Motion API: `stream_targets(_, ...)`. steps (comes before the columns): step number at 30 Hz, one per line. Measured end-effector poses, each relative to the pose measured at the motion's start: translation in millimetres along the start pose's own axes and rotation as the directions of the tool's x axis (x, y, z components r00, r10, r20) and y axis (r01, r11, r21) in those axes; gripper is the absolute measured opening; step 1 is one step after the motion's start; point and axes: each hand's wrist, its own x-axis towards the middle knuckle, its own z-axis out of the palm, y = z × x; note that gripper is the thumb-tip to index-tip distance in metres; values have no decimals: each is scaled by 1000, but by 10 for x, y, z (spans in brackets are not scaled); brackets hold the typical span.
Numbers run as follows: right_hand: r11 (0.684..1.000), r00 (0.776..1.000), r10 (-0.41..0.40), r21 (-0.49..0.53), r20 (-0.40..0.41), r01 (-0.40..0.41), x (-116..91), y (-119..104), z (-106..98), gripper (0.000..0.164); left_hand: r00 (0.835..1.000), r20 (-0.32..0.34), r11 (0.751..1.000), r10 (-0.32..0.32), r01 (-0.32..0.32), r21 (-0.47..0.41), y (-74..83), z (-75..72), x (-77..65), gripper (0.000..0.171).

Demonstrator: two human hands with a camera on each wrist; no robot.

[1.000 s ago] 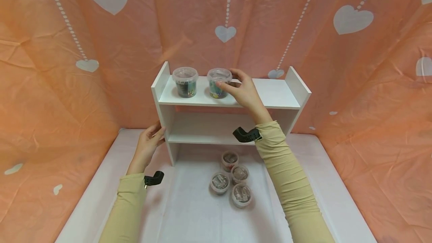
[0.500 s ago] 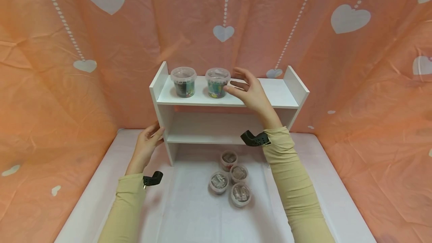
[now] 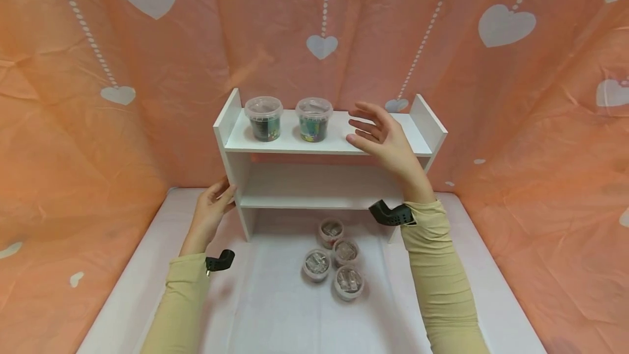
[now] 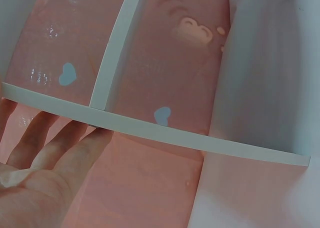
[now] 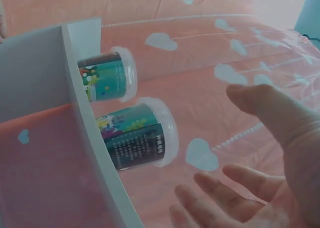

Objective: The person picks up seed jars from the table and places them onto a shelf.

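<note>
Two lidded plastic tubs with green printed labels stand upright on the top board of a white shelf (image 3: 314, 186): the left tub (image 3: 264, 119) and the right tub (image 3: 313, 120). My right hand (image 3: 385, 138) hovers over the top board, right of the tubs, apart from them, fingers spread and holding nothing. In the right wrist view the nearer tub (image 5: 140, 135) shows dark printed text on its label. My left hand (image 3: 211, 212) touches the outer left side of the shelf, fingers fairly straight; in the left wrist view its fingertips (image 4: 100, 135) meet the side panel's edge.
Several lidded tubs (image 3: 348, 283) stand grouped on the white table (image 3: 280, 316) in front of the shelf. An orange sheet (image 3: 275, 26) with white hearts hangs behind and at both sides. The shelf's side panels rise above its top board.
My right hand has let go of the right tub on the top board and moved away to the right. My left hand stays at the shelf's side.
</note>
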Motion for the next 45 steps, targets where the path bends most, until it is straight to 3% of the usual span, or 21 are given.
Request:
stream_targets(12, 997, 992, -72, 35, 104, 69, -373, 56, -73, 64, 1000, -1, 1000, 4, -4, -7, -5, -11, 2, 59)
stream_targets(22, 992, 983, -93, -68, 158, 104, -746, 324, -143, 65, 1000, -2, 1000, -5, 5, 2, 8, 3, -2, 59)
stream_targets(31, 998, 981, 18, -58, 193, -7, -1070, 757, -239, 66, 1000, -8, 1000, -2, 2, -2, 20, 8, -10, 58)
stream_targets(45, 997, 962, 82, -35, 261, -75, -1526, 1377, -394, 64, 1000, -11, 1000, -10, 10, 10, -5, -5, -2, 59)
